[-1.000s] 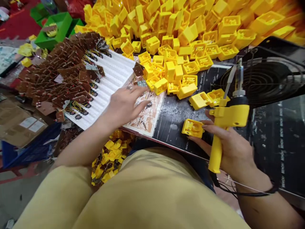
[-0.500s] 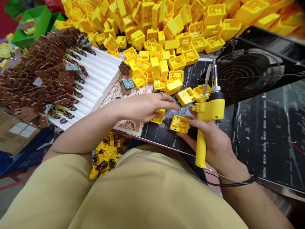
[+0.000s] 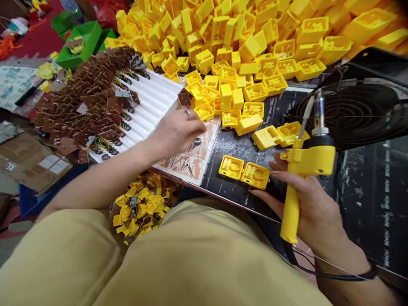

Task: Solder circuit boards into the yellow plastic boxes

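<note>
My left hand (image 3: 178, 131) is over a patterned sheet (image 3: 186, 165), its fingers curled down. Whatever they grip is hidden beneath them. A small round speaker (image 3: 196, 141) shows just under its fingertips. In my right hand (image 3: 318, 208) is a yellow soldering gun (image 3: 291, 208), its metal tip pointing up and away from me. The right fingertips are beside the nearer of two open yellow casings, the right casing (image 3: 255, 175). The left casing (image 3: 231, 167) lies right next to it, hollow side up on the black mat (image 3: 219, 187).
Yellow casings (image 3: 226, 93) are heaped across the back. A white corrugated tray (image 3: 159, 91) bears many brown circuit boards (image 3: 79, 102) at the left. A black fan (image 3: 338, 106) stands at the right. Below the table edge is a pile of yellow parts (image 3: 143, 208).
My left hand has moved left, from beside the casings to the patterned sheet, and its fingers have curled. The two casings now sit side by side. My right hand still holds the soldering gun.
</note>
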The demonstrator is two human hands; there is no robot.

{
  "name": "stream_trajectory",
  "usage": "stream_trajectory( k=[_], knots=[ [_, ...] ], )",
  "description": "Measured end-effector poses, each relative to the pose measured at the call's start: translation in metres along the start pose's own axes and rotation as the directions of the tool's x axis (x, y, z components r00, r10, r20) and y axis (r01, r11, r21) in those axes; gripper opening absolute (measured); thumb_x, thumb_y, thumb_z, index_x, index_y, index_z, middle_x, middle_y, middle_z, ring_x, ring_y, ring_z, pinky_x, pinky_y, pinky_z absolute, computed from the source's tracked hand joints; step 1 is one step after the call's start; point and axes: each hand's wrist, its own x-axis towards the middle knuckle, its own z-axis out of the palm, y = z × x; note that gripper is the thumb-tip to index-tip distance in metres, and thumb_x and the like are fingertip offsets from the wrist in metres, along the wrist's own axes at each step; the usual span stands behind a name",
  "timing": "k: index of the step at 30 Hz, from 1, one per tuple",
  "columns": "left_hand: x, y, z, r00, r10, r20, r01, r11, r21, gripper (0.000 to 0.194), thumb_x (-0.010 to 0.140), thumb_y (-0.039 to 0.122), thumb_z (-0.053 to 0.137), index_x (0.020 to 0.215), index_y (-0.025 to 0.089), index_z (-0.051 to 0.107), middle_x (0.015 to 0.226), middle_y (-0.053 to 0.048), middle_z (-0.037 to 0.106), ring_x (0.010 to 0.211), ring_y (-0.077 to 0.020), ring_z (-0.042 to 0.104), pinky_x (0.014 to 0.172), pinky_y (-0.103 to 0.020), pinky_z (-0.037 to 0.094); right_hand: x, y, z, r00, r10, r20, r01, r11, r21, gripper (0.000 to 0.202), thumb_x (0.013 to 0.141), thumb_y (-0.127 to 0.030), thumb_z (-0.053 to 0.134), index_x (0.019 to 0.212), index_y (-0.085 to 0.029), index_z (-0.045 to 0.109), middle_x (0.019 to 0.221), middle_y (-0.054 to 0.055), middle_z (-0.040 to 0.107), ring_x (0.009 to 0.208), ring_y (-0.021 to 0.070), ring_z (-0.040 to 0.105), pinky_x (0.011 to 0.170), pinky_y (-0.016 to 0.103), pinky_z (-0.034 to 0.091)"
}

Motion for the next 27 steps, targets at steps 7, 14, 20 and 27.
stream_trajectory(
  k=[7, 14, 20, 27],
  knots=[
    [0.044, -0.042, -0.014, 0.936, 0.029, 0.350, -0.123, 0.960, 0.250, 0.030, 0.086, 0.017, 0.054, 0.103, 0.024, 0.078, 0.088, -0.008, 0.066, 0.095, -0.0233, 0.061, 0.079, -0.033, 0.044, 0.009, -0.012, -0.002, 0.999, -0.033, -0.009, 0.033, 0.999, -0.042, 0.064, 0.080, -0.028, 0.082, 0.135, -0.024, 0.048, 0.116, 0.012, 0.070, 0.098, 0.0286, 0.072, 0.082, 0.043, 0.062],
    [0.055, -0.032, -0.009, 0.913, 0.066, 0.402, -0.216, 0.915, 0.340, 0.020, 0.077, 0.006, 0.057, 0.074, 0.019, 0.071, 0.078, -0.008, 0.064, 0.098, -0.0248, 0.058, 0.084, -0.034, 0.041, 0.011, -0.015, -0.003, 1.000, -0.012, 0.021, 0.014, 0.995, -0.100, 0.062, 0.080, -0.032, 0.082, 0.132, -0.024, 0.049, 0.109, 0.011, 0.068, 0.093, 0.0286, 0.070, 0.076, 0.042, 0.060],
    [0.041, -0.049, -0.020, 0.959, 0.128, 0.251, -0.132, 0.991, 0.001, 0.016, 0.085, 0.023, 0.057, 0.087, 0.019, 0.073, 0.090, -0.004, 0.072, 0.093, -0.0194, 0.064, 0.088, -0.032, 0.046, 0.030, -0.021, 0.011, 0.994, -0.063, 0.089, 0.071, 0.993, -0.091, 0.048, 0.089, -0.040, 0.073, 0.127, -0.022, 0.050, 0.097, 0.005, 0.066, 0.090, 0.0232, 0.067, 0.085, 0.040, 0.057],
    [0.023, -0.001, 0.010, 0.984, 0.105, 0.147, -0.025, 0.886, -0.463, 0.012, 0.086, 0.018, 0.062, 0.089, 0.015, 0.073, 0.076, 0.000, 0.074, 0.072, -0.0106, 0.067, 0.070, -0.020, 0.047, 0.046, -0.033, 0.033, 0.998, -0.035, 0.057, 0.044, 0.982, -0.183, 0.034, 0.093, -0.029, 0.068, 0.122, -0.020, 0.053, 0.083, 0.001, 0.065, 0.073, 0.0190, 0.064, 0.079, 0.036, 0.053]
  ],
)
